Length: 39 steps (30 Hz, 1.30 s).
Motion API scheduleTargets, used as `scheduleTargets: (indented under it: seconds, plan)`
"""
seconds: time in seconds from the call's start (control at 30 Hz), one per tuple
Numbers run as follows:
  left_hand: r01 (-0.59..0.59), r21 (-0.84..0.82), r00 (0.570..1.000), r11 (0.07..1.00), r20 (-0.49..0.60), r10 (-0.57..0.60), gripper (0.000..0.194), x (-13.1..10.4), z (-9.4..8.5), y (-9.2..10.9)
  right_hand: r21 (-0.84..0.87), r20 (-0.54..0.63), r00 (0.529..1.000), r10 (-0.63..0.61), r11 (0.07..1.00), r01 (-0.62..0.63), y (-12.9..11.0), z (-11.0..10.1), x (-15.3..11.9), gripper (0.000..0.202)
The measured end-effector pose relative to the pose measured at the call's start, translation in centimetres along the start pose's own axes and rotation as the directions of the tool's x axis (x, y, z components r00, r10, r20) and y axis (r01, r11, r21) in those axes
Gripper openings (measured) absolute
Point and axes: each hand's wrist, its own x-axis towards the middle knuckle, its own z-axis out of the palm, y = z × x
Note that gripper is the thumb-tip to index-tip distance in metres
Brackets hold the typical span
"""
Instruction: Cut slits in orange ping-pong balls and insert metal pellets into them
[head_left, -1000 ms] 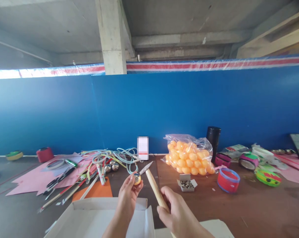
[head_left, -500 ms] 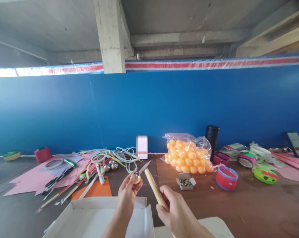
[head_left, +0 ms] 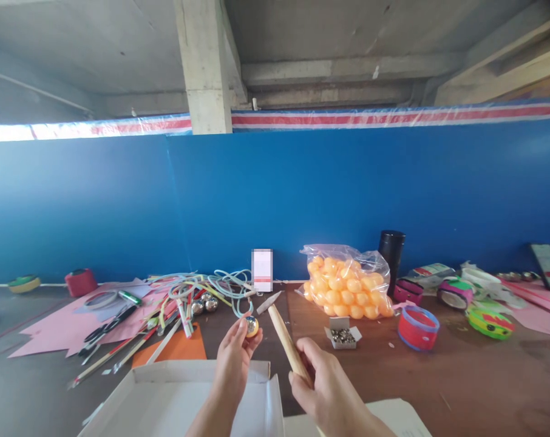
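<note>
Between the thumb and fingers of my left hand is a small orange ball whose top shows a shiny silver surface. My right hand is wrapped round the wooden handle of a hammer. The hammer's pointed metal head is raised just to the upper right of the ball and apart from it. To the right of the hammer stands an open small box of shiny metal tacks. Below my left hand lies a shallow white box.
A clear bag of orange balls leans near a black cylinder. Left lie pink paper, scissors, tubing and silver balls. Right are a red-and-blue ring and a green round case. A blue partition stands behind.
The hammer head has shifted a little up and to the right, away from the ball, and its tilt has changed. My left hand and the ball have stayed nearly still.
</note>
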Motion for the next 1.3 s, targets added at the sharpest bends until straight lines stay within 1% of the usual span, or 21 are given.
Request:
scheduleTargets:
  seconds: [0.13, 0.23, 0.47, 0.63, 0.83, 1.03, 1.2, 1.3]
  plan:
    - [-0.012, -0.016, 1.0, 1.0, 0.019, 0.012, 0.025, -0.02, -0.02, -0.02, -0.044, 0.035, 0.999, 0.007, 0.999, -0.006, 0.41, 0.49, -0.04, 0.012]
    - [-0.021, -0.021, 1.0, 1.0, 0.016, 0.021, 0.023, -0.06, -0.06, 0.02, -0.052, 0.026, 1.0, 0.003, 0.999, -0.002, 0.41, 0.66, 0.0, 0.011]
    - [0.001, -0.014, 1.0, 1.0, -0.017, -0.001, 0.024, -0.05, 0.08, 0.05, -0.017, -0.014, 1.0, -0.004, 1.0, 0.004, -0.23, -0.27, 0.05, 0.009]
    - [-0.004, -0.021, 1.0, 1.0, 0.005, 0.004, 0.022, -0.17, 0.14, 0.13, -0.054, 0.036, 0.999, 0.004, 0.999, -0.002, 0.38, 0.3, -0.01, 0.011]
    - [-0.001, -0.008, 1.0, 1.0, 0.0, 0.001, 0.024, 0.06, -0.13, 0.02, -0.063, -0.004, 1.0, -0.008, 0.998, 0.008, 0.21, 0.3, -0.09, 0.009]
    - [-0.006, -0.013, 1.0, 1.0, 0.025, 0.006, 0.026, 0.13, -0.31, -0.12, -0.084, 0.033, 0.999, -0.001, 0.996, 0.004, 0.3, 0.44, 0.03, 0.01]
    - [0.003, 0.01, 1.0, 1.0, -0.007, -0.002, 0.023, -0.03, -0.11, -0.07, -0.063, 0.001, 1.0, -0.014, 0.998, 0.014, 0.16, 0.29, 0.02, 0.009]
    - [0.01, 0.013, 1.0, 1.0, -0.002, -0.01, 0.023, -0.08, -0.02, -0.09, -0.079, 0.003, 1.0, -0.011, 0.997, 0.011, 0.18, 0.32, 0.01, 0.009]
